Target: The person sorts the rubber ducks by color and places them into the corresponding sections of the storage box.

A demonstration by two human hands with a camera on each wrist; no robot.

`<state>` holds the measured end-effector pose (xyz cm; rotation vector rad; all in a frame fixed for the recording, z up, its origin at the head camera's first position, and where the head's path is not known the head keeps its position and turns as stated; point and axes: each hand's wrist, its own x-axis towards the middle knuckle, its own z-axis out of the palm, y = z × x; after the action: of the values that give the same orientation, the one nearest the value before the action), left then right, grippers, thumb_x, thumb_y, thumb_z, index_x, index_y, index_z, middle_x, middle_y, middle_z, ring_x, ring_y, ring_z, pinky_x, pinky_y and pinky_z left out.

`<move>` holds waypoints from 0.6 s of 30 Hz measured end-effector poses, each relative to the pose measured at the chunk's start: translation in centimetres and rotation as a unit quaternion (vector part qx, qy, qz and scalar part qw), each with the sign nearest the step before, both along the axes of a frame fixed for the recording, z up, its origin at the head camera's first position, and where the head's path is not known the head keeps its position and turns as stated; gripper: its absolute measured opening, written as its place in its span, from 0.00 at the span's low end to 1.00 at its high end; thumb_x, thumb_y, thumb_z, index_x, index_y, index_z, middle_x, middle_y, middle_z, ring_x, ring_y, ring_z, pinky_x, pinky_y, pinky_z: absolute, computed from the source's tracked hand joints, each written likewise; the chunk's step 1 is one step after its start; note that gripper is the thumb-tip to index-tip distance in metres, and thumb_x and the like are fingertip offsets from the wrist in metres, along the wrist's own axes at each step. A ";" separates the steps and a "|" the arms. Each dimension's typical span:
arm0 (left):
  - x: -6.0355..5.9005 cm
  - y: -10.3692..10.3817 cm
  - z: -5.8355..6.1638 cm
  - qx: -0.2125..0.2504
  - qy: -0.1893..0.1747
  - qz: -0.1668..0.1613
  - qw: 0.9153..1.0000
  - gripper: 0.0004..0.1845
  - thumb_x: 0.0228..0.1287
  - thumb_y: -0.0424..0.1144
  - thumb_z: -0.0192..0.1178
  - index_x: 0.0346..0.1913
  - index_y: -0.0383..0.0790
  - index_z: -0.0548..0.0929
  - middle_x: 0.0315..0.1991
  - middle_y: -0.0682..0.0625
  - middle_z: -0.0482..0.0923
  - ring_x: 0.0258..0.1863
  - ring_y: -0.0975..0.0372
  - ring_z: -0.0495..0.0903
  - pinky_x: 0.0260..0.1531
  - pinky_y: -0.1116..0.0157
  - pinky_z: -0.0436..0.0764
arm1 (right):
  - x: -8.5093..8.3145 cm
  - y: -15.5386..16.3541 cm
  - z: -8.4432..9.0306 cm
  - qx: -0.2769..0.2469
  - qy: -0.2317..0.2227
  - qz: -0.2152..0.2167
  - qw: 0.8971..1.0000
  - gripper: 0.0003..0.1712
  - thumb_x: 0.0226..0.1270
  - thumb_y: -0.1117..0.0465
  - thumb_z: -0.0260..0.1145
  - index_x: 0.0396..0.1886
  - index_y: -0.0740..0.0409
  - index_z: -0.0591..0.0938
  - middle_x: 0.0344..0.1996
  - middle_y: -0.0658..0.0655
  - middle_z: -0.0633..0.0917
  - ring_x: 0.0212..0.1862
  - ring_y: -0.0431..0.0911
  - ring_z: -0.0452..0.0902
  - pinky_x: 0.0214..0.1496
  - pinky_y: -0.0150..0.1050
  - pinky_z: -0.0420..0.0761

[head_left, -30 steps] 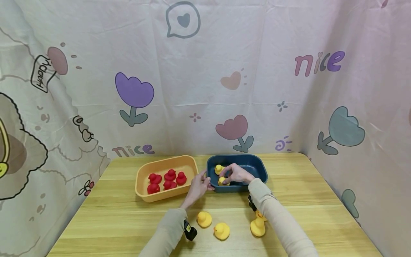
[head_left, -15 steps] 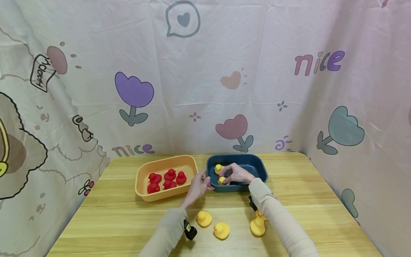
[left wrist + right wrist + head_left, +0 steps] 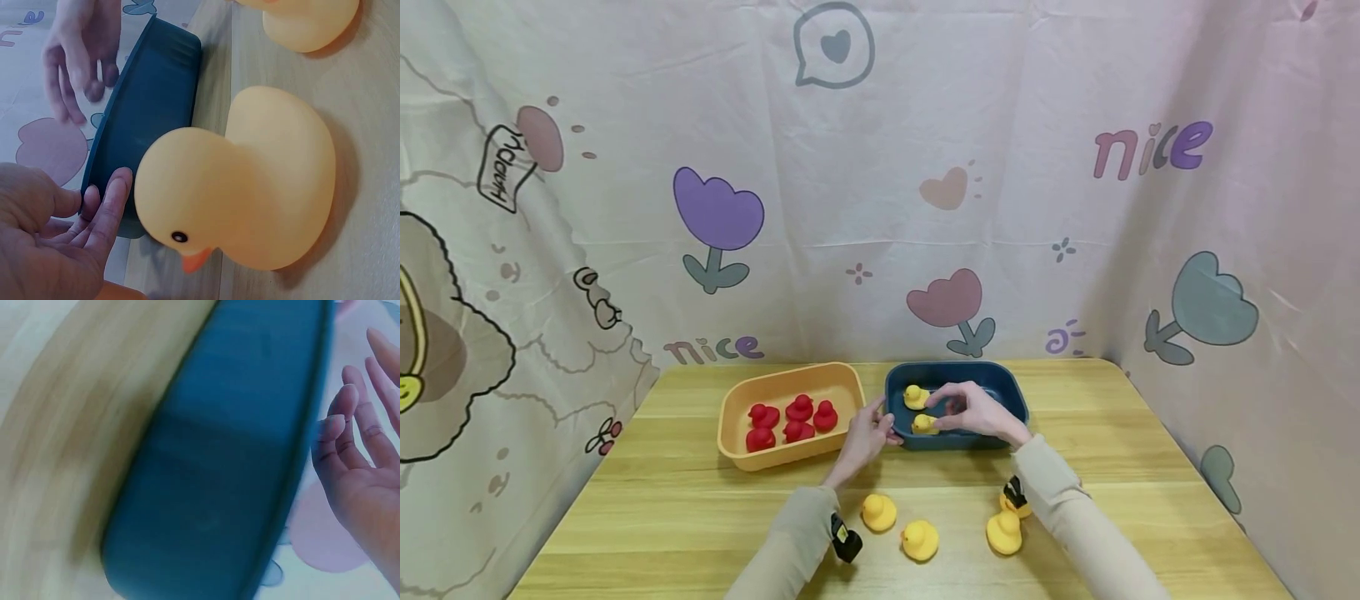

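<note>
Behind blue bin — tabletop blurred.

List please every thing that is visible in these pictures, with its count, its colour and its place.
Wooden table: one, light yellow-brown, under everything.
Printed fabric backdrop: one, pale pink with tulips, hearts and the word "nice", behind and beside the table.
Orange plastic bin: one, left of the table's middle.
Red rubber ducks: five, inside the orange bin.
Dark blue plastic bin: one, right of the orange bin.
Yellow rubber ducks in the blue bin: two, at its left end.
Yellow rubber ducks on the table: four, near edge, one partly hidden by the right wrist.
Left hand: fingers touch the blue bin's left wall.
Right hand: open, above the blue bin, holding nothing.
</note>
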<state>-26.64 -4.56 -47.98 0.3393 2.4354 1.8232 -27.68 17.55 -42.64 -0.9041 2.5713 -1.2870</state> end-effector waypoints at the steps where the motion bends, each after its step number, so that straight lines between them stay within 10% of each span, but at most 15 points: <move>1: 0.0 0.0 0.0 0.002 0.002 -0.001 1.000 0.26 0.66 0.32 0.46 0.66 0.33 0.56 0.32 0.36 0.74 0.27 0.51 0.83 0.33 0.55 0.83 | 0.7 0.2 0.5 -0.003 0.012 0.004 1.000 0.14 0.52 0.65 0.66 0.41 0.55 0.79 0.27 0.63 0.80 0.23 0.49 0.72 0.21 0.28 0.73; 8: 0.0 0.1 -0.1 0.007 0.006 0.000 1.000 0.25 0.66 0.32 0.45 0.65 0.32 0.57 0.32 0.35 0.74 0.26 0.51 0.83 0.33 0.55 0.83 | 5.0 2.5 2.5 -0.044 0.053 0.038 0.997 0.13 0.52 0.67 0.66 0.40 0.57 0.79 0.25 0.60 0.78 0.23 0.49 0.70 0.21 0.30 0.72; 18: 0.1 0.0 0.1 -0.011 -0.001 0.007 1.000 0.26 0.67 0.34 0.46 0.66 0.34 0.56 0.31 0.39 0.73 0.27 0.51 0.83 0.34 0.56 0.83 | 7.2 7.4 -1.8 -0.081 0.032 0.051 0.995 0.15 0.53 0.67 0.65 0.42 0.56 0.79 0.34 0.53 0.79 0.26 0.44 0.69 0.21 0.30 0.72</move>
<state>-26.56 -4.54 -47.88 0.3195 2.4605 1.8001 -20.53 24.91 -44.42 -1.1076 2.4574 -1.4768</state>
